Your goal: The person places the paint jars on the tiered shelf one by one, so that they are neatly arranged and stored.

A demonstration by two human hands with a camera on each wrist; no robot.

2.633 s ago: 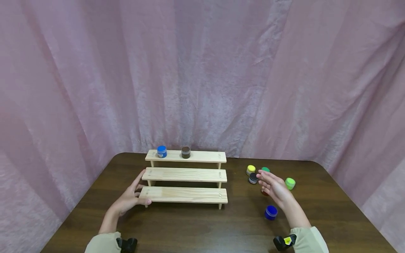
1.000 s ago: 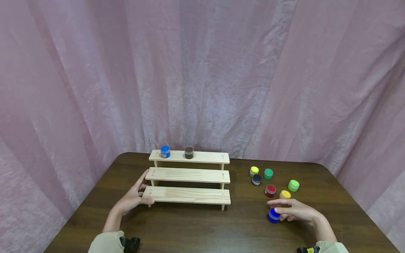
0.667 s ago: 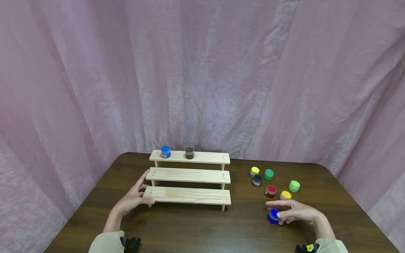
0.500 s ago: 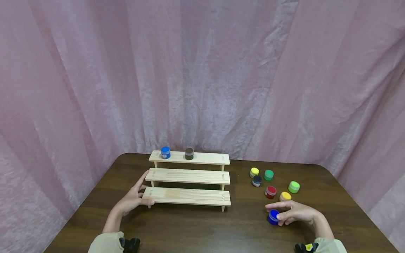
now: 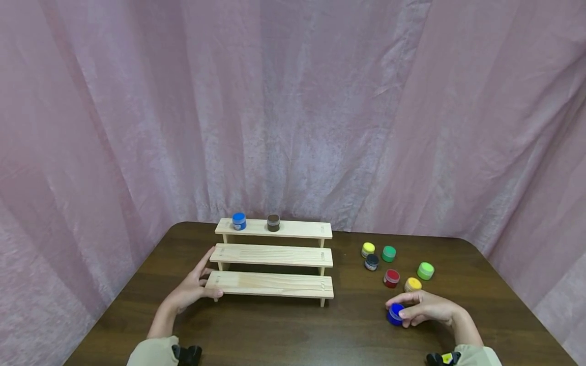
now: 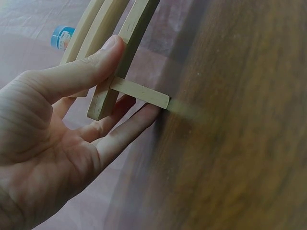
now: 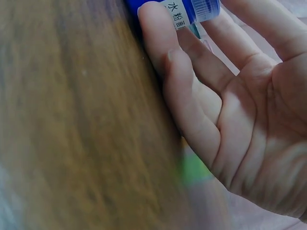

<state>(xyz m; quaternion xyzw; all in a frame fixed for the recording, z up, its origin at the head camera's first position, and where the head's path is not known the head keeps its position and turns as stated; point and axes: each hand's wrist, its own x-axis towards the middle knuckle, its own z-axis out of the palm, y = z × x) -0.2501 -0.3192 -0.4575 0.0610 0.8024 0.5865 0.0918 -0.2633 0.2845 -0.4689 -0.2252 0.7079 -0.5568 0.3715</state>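
At the left end of a three-step wooden display rack (image 5: 270, 283), my left hand (image 5: 188, 291) grips the lowest board. Its thumb lies on the board's front edge, and its fingers reach behind, as the left wrist view shows. My right hand (image 5: 428, 309) pinches a dark blue paint jar (image 5: 395, 315) between thumb and fingers on the table. In the right wrist view a fingertip touches the labelled side of this jar (image 7: 180, 13). On the top board stand a light blue paint jar (image 5: 239, 221) and a brown one (image 5: 273, 222).
Beyond my right hand stand several more paint jars: amber yellow (image 5: 413, 284), red (image 5: 391, 278), light green (image 5: 425, 271), black (image 5: 372, 262), green (image 5: 388, 253) and lemon yellow (image 5: 368, 249). A pink curtain (image 5: 293, 112) hangs behind the brown table (image 5: 284, 335).
My right hand has come from above the farther jars towards me, down to the dark blue jar, and its fingers have closed on it. My left hand stays at the rack.
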